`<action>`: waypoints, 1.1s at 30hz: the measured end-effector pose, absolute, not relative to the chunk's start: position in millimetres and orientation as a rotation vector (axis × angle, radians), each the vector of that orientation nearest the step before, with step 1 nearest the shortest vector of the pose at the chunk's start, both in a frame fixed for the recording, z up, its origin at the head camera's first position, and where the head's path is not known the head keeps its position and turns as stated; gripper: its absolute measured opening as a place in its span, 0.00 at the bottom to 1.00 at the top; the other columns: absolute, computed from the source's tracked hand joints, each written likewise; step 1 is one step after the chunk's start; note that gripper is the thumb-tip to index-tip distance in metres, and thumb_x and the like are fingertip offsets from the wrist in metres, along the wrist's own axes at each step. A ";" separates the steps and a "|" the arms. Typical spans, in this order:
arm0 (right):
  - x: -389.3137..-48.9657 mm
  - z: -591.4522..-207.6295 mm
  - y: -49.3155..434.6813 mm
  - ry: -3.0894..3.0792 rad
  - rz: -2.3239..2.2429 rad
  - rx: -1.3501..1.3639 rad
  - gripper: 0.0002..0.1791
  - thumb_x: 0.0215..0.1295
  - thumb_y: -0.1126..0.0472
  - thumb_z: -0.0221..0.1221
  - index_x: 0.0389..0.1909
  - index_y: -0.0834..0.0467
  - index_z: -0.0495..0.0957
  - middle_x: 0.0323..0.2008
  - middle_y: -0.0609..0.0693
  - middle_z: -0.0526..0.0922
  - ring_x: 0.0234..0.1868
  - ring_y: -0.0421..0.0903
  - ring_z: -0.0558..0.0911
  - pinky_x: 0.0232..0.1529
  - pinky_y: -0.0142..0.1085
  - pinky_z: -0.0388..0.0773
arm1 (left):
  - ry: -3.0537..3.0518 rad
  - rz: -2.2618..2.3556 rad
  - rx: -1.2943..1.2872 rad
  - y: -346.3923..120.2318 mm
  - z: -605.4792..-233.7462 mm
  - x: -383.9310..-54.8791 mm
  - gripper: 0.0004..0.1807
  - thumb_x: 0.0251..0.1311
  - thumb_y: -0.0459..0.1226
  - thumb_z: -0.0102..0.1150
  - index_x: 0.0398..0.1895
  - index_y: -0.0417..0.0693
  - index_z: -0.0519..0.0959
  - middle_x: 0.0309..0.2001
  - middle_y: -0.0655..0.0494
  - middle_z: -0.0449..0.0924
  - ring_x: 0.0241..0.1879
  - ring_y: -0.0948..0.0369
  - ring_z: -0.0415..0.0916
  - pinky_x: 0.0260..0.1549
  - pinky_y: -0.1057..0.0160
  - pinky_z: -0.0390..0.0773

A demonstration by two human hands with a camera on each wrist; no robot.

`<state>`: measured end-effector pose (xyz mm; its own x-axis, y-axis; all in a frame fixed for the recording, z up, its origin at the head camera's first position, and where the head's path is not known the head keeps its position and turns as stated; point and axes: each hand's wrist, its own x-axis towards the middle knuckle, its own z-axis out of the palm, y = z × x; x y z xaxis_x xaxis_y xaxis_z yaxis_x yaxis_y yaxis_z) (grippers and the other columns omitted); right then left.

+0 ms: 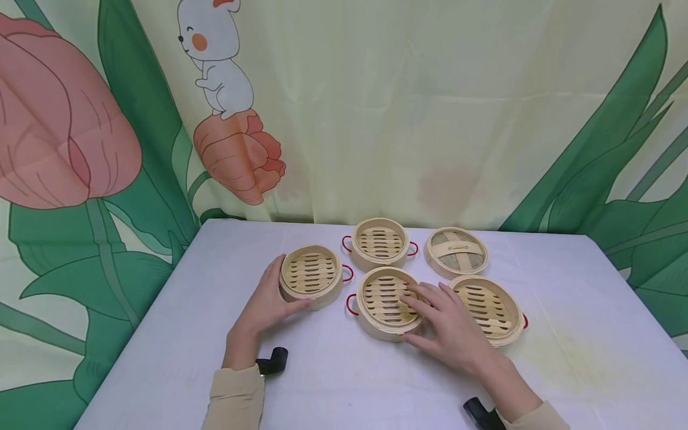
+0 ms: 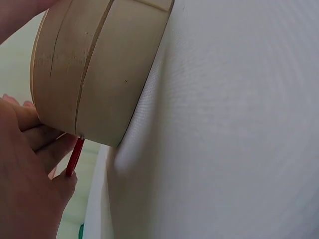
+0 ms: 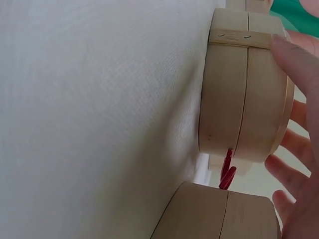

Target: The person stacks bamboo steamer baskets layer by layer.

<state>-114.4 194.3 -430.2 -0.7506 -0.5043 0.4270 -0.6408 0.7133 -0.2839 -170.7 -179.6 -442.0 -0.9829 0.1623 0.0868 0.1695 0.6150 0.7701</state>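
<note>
My left hand grips a round bamboo steamer basket at the left, thumb along its front, fingers round its far-left side. In the left wrist view those fingers lie beside a red handle on the basket's side wall. Over the right rim of the front middle steamer basket lies my right hand, thumb low on its front and fingers over the slatted top. The right wrist view has that thumb touching the side wall near a joining strip. Both baskets sit on the table.
Behind stands another slatted steamer basket with red handles. Right of it lies a woven bamboo lid with a strap handle. A further basket sits close by my right forearm. White cloth covers the table; a printed curtain hangs behind.
</note>
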 end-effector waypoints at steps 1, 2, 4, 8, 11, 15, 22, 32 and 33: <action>-114.4 -430.4 194.2 -2.599 0.604 0.896 0.36 0.51 0.41 0.74 0.59 0.55 0.81 0.63 0.54 0.77 0.66 0.58 0.71 0.70 0.56 0.55 | -2.809 -1.351 -0.295 -180.0 -442.2 -170.9 0.68 0.42 0.50 0.82 0.79 0.36 0.47 0.76 0.38 0.51 0.76 0.45 0.48 0.71 0.42 0.51; -114.3 -430.6 194.0 -2.593 0.606 0.898 0.36 0.51 0.41 0.74 0.59 0.55 0.82 0.62 0.54 0.77 0.65 0.58 0.72 0.69 0.56 0.56 | -2.803 -1.362 -0.299 -180.5 -442.4 -171.1 0.67 0.42 0.49 0.82 0.78 0.35 0.47 0.76 0.39 0.52 0.76 0.46 0.48 0.71 0.43 0.51; -114.2 -430.9 193.5 -2.583 0.608 0.901 0.35 0.51 0.42 0.75 0.57 0.55 0.83 0.61 0.54 0.79 0.64 0.59 0.73 0.67 0.55 0.59 | -2.803 -1.375 -0.294 -181.4 -442.9 -171.1 0.67 0.42 0.49 0.83 0.78 0.35 0.48 0.76 0.39 0.53 0.75 0.46 0.49 0.71 0.43 0.52; -112.9 -431.1 193.0 -2.586 0.604 0.886 0.32 0.51 0.42 0.75 0.53 0.55 0.84 0.56 0.53 0.82 0.63 0.59 0.73 0.65 0.55 0.62 | -2.809 -1.404 -0.266 -183.0 -443.9 -170.5 0.68 0.41 0.50 0.83 0.78 0.36 0.48 0.75 0.39 0.53 0.75 0.45 0.50 0.71 0.44 0.52; -112.0 -431.4 192.9 -2.592 0.611 0.869 0.28 0.50 0.43 0.75 0.48 0.55 0.86 0.51 0.50 0.83 0.63 0.58 0.73 0.65 0.55 0.62 | -2.812 -1.413 -0.255 -183.6 -444.2 -170.2 0.68 0.42 0.50 0.83 0.78 0.36 0.48 0.75 0.38 0.54 0.75 0.45 0.52 0.70 0.44 0.54; -112.1 -432.3 192.8 -2.567 0.639 0.870 0.22 0.47 0.45 0.77 0.38 0.53 0.85 0.45 0.46 0.84 0.63 0.58 0.74 0.65 0.53 0.63 | -2.805 -1.426 -0.256 -183.1 -443.7 -170.0 0.67 0.42 0.49 0.83 0.78 0.36 0.49 0.75 0.39 0.55 0.73 0.45 0.54 0.69 0.45 0.57; -111.5 -435.2 192.4 -2.524 0.703 0.867 0.19 0.45 0.46 0.78 0.33 0.51 0.83 0.42 0.43 0.83 0.62 0.57 0.74 0.63 0.54 0.66 | -2.804 -1.439 -0.243 -182.5 -445.3 -170.5 0.67 0.41 0.49 0.84 0.78 0.37 0.49 0.75 0.39 0.55 0.73 0.46 0.55 0.68 0.46 0.59; -110.4 -437.6 189.5 -2.448 0.819 0.880 0.19 0.44 0.54 0.79 0.34 0.52 0.81 0.43 0.43 0.81 0.62 0.58 0.74 0.69 0.35 0.60 | -2.805 -1.443 -0.205 -182.5 -444.7 -169.9 0.68 0.39 0.51 0.84 0.78 0.40 0.49 0.74 0.41 0.56 0.73 0.47 0.55 0.69 0.46 0.59; -109.9 -437.4 189.1 -2.443 0.828 0.877 0.19 0.44 0.55 0.80 0.35 0.52 0.82 0.43 0.43 0.81 0.62 0.59 0.75 0.69 0.34 0.60 | -2.805 -1.445 -0.203 -182.6 -444.8 -170.0 0.68 0.39 0.51 0.84 0.78 0.40 0.49 0.74 0.42 0.56 0.73 0.47 0.55 0.68 0.45 0.59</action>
<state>-109.9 189.1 -437.4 -0.7160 -0.4294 0.5504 -0.6756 0.6249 -0.3913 -170.0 -182.6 -444.8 -0.9916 0.1228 0.0411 0.1047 0.5740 0.8121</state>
